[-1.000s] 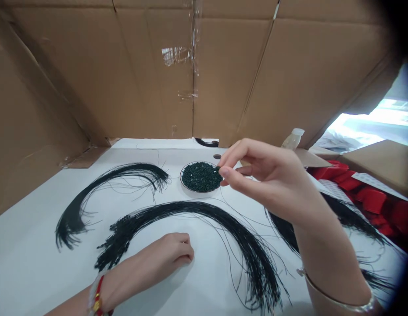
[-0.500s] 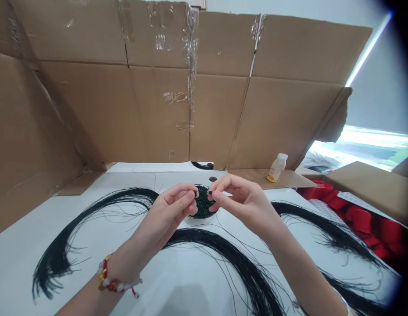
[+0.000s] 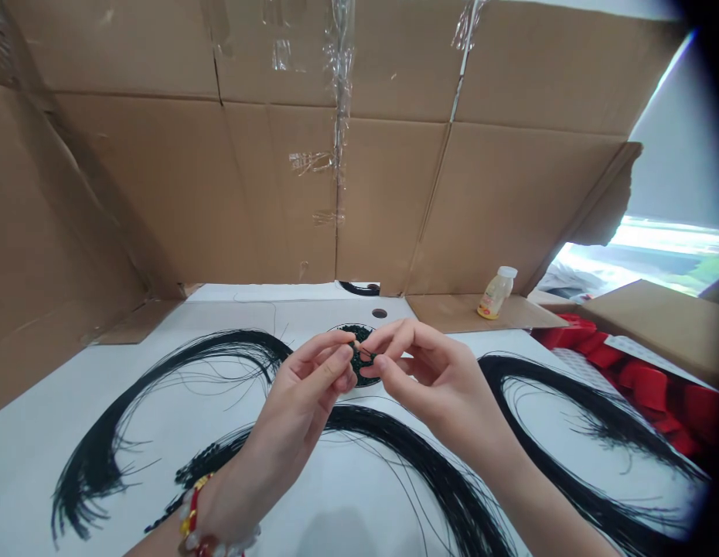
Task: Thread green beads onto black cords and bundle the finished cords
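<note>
Pinching a tiny dark piece, the left hand stood just beside the right hand, whose grip was also closed, on something too small for me to make out. Both blocked part of my view of a dish of dark green beads near the middle of the counter's far edge, with a curved bundle of black cords farther from that edge.

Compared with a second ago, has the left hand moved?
Yes: judged against the dish, the left hand has risen toward it and now partly overlaps it in view.
</note>
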The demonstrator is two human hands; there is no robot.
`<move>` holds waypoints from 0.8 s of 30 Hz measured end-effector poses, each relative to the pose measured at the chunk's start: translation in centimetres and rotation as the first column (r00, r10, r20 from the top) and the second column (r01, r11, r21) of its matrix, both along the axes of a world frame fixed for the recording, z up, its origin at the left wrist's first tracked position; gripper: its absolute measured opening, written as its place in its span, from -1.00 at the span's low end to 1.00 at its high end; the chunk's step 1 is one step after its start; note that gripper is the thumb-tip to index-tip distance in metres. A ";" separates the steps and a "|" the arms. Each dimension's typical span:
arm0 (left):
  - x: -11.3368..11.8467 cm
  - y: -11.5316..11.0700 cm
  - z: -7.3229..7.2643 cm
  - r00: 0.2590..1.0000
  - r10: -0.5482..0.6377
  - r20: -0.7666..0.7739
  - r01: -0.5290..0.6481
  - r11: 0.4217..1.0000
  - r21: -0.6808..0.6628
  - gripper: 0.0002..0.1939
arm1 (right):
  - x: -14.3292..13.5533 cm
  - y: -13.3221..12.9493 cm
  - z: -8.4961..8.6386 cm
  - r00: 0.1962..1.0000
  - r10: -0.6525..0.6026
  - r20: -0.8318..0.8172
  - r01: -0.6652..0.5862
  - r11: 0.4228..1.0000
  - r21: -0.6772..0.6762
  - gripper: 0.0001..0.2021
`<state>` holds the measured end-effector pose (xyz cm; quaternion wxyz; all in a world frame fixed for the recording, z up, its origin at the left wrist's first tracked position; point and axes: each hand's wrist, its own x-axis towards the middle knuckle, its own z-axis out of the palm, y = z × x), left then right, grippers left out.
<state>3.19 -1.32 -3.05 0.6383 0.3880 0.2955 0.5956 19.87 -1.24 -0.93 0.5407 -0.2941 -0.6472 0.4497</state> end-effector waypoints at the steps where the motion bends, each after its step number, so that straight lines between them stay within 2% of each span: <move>1: 0.0 0.0 0.0 1.000 0.010 -0.003 -0.010 1.000 -0.007 -0.85 | -0.1 -0.1 0.0 1.000 -0.009 0.000 0.009 1.000 0.005 -0.80; 11: 0.1 -0.5 -0.3 0.999 0.028 0.034 -0.028 1.000 -0.001 -0.93 | -0.3 -0.4 0.0 0.999 -0.034 -0.023 0.033 0.999 -0.013 -0.79; 24: 0.5 -0.8 0.1 0.999 0.009 0.051 -0.008 1.000 -0.004 -0.96 | -0.1 -0.5 0.1 0.999 -0.039 0.002 0.039 0.999 0.005 -0.78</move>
